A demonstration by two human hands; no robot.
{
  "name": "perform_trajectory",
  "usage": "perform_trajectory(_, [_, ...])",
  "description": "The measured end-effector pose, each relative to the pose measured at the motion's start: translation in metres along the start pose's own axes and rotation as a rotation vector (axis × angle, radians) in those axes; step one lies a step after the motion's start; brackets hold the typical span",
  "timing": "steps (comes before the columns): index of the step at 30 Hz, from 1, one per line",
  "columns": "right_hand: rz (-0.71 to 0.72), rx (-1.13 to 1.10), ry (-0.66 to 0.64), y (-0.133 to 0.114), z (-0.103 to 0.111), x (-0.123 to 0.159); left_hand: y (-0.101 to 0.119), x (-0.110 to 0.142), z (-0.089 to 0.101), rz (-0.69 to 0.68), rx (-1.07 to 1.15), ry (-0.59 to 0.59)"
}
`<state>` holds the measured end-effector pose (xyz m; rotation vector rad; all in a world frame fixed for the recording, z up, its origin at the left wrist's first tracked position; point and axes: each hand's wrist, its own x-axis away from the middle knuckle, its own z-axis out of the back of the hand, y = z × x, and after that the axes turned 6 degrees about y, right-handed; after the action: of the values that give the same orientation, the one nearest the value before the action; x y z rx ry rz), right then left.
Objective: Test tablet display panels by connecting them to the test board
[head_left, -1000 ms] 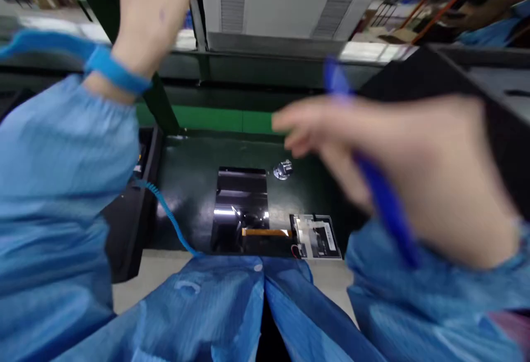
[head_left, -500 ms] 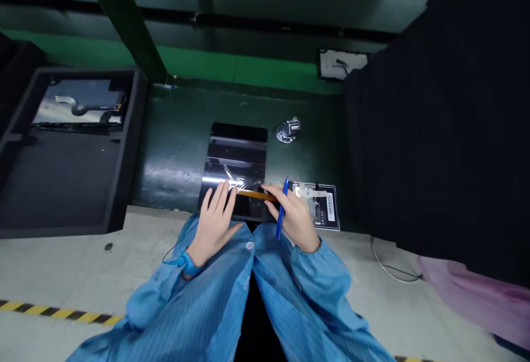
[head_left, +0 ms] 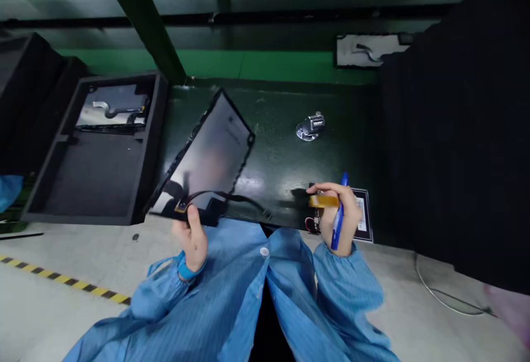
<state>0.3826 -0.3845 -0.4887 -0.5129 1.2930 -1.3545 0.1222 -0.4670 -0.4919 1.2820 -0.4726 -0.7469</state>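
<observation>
My left hand (head_left: 192,243) grips the near edge of a display panel (head_left: 215,147), thumb on top. The panel is raised and tilted, its silvery back towards me, with a dark flex cable (head_left: 238,197) hanging off to the right. My right hand (head_left: 342,218) is closed round a blue pen (head_left: 339,216) and has amber tape (head_left: 323,201) at its fingers; whether that is a roll or a strip I cannot tell. Beneath this hand lies a small board with a white label (head_left: 362,216), partly hidden.
A chrome tape-dispenser-like metal piece (head_left: 310,126) stands on the dark green bench (head_left: 273,108). At left is a black foam tray (head_left: 144,158) holding another panel (head_left: 120,102). A further panel (head_left: 368,50) lies at the back right. Dark cloth (head_left: 451,158) hangs on the right.
The panel lay dark face up on the bench; now my left hand has lifted and turned it back side up. My right hand has moved right, away from it, with the pen and amber tape.
</observation>
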Motion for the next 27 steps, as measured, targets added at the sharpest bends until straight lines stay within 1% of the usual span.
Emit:
perform_trajectory(2, [-0.033,-0.055,-0.022,-0.003,0.000,0.000,0.008,0.005,-0.020,0.152,0.193,0.106])
perform_trajectory(3, [-0.065,-0.091,-0.047,-0.004,0.001,0.000,0.012,0.007,-0.028,0.208,0.286,0.118])
perform_trajectory(5, [-0.125,-0.148,-0.116,-0.006,0.004,-0.002,0.018,0.013,-0.039,0.352,0.404,-0.008])
perform_trajectory(7, [-0.174,-0.225,-0.214,-0.009,0.007,-0.003,0.020,0.016,-0.039,0.501,0.453,-0.151])
perform_trajectory(8, [-0.205,-0.284,-0.271,-0.010,0.009,-0.004,0.020,0.016,-0.036,0.572,0.449,-0.241])
perform_trajectory(9, [-0.236,-0.346,-0.322,-0.013,0.011,-0.004,0.020,0.014,-0.030,0.635,0.416,-0.362])
perform_trajectory(10, [-0.261,-0.401,-0.364,-0.015,0.012,-0.003,0.021,0.009,-0.023,0.686,0.354,-0.517])
perform_trajectory(11, [-0.277,-0.439,-0.393,-0.017,0.013,-0.003,0.023,0.003,-0.015,0.719,0.266,-0.704])
perform_trajectory(12, [-0.286,-0.464,-0.410,-0.020,0.014,-0.002,0.026,-0.006,-0.007,0.725,0.162,-0.906])
perform_trajectory(13, [-0.287,-0.477,-0.418,-0.022,0.014,-0.001,0.030,-0.017,0.001,0.694,0.058,-1.081])
perform_trajectory(14, [-0.280,-0.483,-0.417,-0.025,0.014,0.000,0.036,-0.029,0.006,0.626,-0.027,-1.196])
perform_trajectory(15, [-0.276,-0.480,-0.410,-0.028,0.014,0.001,0.042,-0.041,0.009,0.528,-0.092,-1.243])
perform_trajectory(16, [-0.275,-0.474,-0.402,-0.030,0.013,0.002,0.049,-0.053,0.008,0.400,-0.139,-1.227])
perform_trajectory(17, [-0.273,-0.468,-0.394,-0.033,0.012,0.002,0.056,-0.065,0.003,0.251,-0.175,-1.168])
perform_trajectory(18, [-0.275,-0.461,-0.390,-0.036,0.010,0.002,0.062,-0.076,-0.007,0.087,-0.211,-1.093])
perform_trajectory(19, [-0.279,-0.456,-0.389,-0.039,0.008,0.002,0.066,-0.085,-0.019,-0.090,-0.262,-1.018])
perform_trajectory(21, [-0.288,-0.459,-0.383,-0.045,0.004,0.001,0.069,-0.100,-0.053,-0.440,-0.418,-0.878])
perform_trajectory(22, [-0.294,-0.464,-0.374,-0.047,0.003,0.000,0.069,-0.105,-0.071,-0.584,-0.527,-0.812])
perform_trajectory(23, [-0.304,-0.467,-0.361,-0.050,0.001,0.000,0.069,-0.109,-0.087,-0.681,-0.625,-0.777])
perform_trajectory(24, [-0.313,-0.467,-0.345,-0.052,0.000,0.000,0.068,-0.111,-0.102,-0.745,-0.696,-0.785])
perform_trajectory(25, [-0.322,-0.468,-0.331,-0.055,-0.001,0.000,0.069,-0.113,-0.113,-0.777,-0.729,-0.830])
perform_trajectory(26, [-0.333,-0.468,-0.318,-0.057,-0.001,0.000,0.071,-0.115,-0.120,-0.771,-0.715,-0.920])
perform_trajectory(27, [-0.342,-0.469,-0.308,-0.059,-0.001,0.000,0.074,-0.116,-0.124,-0.726,-0.660,-1.042])
